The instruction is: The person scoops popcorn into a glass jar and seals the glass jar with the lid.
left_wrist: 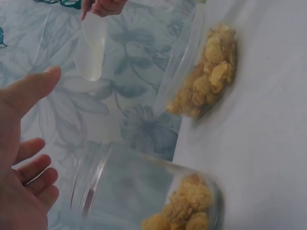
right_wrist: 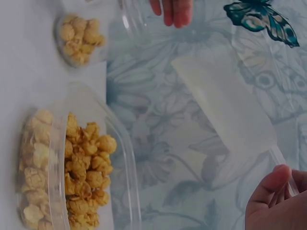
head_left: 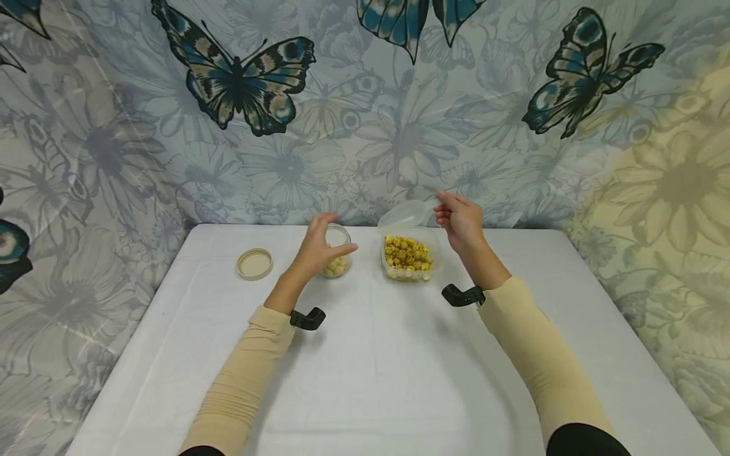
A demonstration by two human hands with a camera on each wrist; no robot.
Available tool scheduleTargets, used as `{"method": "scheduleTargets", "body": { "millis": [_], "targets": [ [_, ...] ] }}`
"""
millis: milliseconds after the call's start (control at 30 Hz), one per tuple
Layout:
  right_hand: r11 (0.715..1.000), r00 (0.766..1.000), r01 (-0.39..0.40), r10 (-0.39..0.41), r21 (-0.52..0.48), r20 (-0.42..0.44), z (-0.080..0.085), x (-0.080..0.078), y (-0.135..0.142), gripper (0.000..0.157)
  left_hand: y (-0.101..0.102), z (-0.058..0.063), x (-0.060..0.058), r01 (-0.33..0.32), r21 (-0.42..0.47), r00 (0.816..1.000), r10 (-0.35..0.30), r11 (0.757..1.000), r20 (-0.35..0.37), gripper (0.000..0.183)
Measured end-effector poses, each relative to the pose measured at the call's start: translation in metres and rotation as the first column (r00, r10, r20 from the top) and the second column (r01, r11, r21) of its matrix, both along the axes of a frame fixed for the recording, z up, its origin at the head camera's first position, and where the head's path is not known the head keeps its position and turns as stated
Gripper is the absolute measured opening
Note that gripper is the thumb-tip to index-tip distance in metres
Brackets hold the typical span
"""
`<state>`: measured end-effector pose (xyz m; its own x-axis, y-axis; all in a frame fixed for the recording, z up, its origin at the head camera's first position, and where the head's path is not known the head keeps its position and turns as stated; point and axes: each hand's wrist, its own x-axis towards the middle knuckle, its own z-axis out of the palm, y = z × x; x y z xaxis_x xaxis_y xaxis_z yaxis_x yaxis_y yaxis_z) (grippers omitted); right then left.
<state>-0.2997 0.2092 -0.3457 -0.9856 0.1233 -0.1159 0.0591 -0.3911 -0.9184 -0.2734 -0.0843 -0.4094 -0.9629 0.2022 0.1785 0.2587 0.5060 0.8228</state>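
My right hand (head_left: 461, 221) pinches the thin handle of a translucent plastic scoop (right_wrist: 230, 105). The scoop is tilted above the back of a clear plastic tub (right_wrist: 132, 158), and its bowl shows nothing inside. Golden caramel popcorn (head_left: 406, 253) partly fills the tub. Beside the tub, to the left, an uncapped clear jar (left_wrist: 136, 177) stands upright with some popcorn pieces (left_wrist: 189, 203) at the bottom. My left hand (head_left: 320, 246) is near the jar's mouth with thumb and fingers spread wide, holding nothing; in the head view it overlaps the jar's left side.
A round gold-rimmed jar lid (head_left: 254, 264) lies on the white table (head_left: 365, 380), left of the jar. Directly behind the table's far edge hangs a backdrop (head_left: 399, 139) printed with flowers and butterflies. Both wrists carry black camera mounts (head_left: 308, 318).
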Motion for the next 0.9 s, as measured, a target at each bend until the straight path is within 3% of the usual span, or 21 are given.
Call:
{"method": "scheduleTargets", "body": {
  "millis": [533,900],
  "targets": [
    [0.994,0.998,0.068,-0.067,0.089,-0.017,-0.01,0.003,0.021,0.011,0.031,-0.004,0.003,0.128,-0.063,0.99,-0.131,0.99,-0.046,0.075],
    [0.987,0.993,0.115,-0.114,0.112,-0.02,-0.016,0.002,0.03,0.014,0.048,-0.009,0.008,0.146,-0.049,0.987,-0.148,0.988,-0.061,0.069]
  ]
}}
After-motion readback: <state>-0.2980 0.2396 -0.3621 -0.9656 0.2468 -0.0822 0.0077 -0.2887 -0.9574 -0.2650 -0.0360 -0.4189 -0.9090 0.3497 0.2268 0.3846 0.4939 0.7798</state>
